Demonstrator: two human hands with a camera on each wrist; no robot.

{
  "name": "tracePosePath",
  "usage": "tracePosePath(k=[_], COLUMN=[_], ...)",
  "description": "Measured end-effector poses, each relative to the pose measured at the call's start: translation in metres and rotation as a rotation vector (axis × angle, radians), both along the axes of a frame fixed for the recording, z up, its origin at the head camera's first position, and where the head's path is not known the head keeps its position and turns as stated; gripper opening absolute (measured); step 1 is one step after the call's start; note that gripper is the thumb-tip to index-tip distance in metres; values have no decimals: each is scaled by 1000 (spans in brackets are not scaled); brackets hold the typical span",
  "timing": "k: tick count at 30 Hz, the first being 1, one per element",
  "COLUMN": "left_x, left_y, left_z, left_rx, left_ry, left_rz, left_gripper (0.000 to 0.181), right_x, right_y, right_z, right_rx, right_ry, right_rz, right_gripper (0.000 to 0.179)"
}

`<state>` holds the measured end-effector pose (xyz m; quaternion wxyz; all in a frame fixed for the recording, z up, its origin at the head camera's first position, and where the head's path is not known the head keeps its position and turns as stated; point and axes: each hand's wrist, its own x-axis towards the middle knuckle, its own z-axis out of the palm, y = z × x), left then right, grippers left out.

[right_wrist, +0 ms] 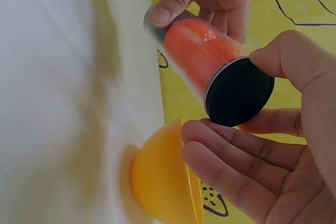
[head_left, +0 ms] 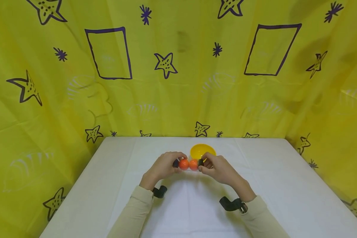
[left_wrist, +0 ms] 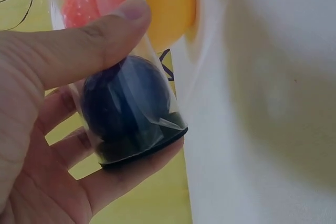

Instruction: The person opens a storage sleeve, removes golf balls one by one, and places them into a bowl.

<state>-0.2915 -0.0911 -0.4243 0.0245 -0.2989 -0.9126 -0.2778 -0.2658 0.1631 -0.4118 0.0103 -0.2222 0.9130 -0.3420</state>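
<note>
Between the two hands a clear plastic tube (left_wrist: 157, 98) lies nearly level over the table. Bright orange balls (head_left: 183, 164) fill its middle, and a dark blue ball (left_wrist: 126, 98) sits at the left end. My left hand (head_left: 166, 165) grips that end, thumb across the clear wall and a finger under the black base (left_wrist: 147, 148). At the other end, my right hand (head_left: 221, 168) pinches the black cap (right_wrist: 241, 93) at its edge between thumb and finger. The lower fingers of this hand stretch out below the cap in the right wrist view.
A yellow bowl (head_left: 203, 150) stands on the white table (head_left: 122, 172) just behind the tube, close to the right hand. Yellow curtains (head_left: 184, 99) with dark drawn stars hang behind the table and on both sides. Each wrist carries a black camera mount (head_left: 232, 204).
</note>
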Motion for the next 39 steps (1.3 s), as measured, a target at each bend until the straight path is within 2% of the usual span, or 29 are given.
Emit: tracePosePath(k=[5, 10, 20, 29, 39], left_x=[-3, -4, -6, -3, -4], left_y=[-3, -7, -11, -12, -14], left_z=[-2, -2, -1, 2, 0], left_rx=[67, 100, 98, 121, 118], left_ry=[-30, -62, -83, -145, -149], left_rz=[-40, -49, -55, -30, -42], left_gripper=[51, 52, 53, 52, 52], right_x=[0, -1, -3, -3, -2], right_y=[2, 3, 5, 2, 2], right_z=[-1, -1, -5, -7, -8], right_rx=[-6, -22, -56, -58, -72], right_ry=[7, 11, 30, -1, -7], right_rz=[7, 31, 100, 99, 126], right_gripper=[23, 23, 25, 23, 24])
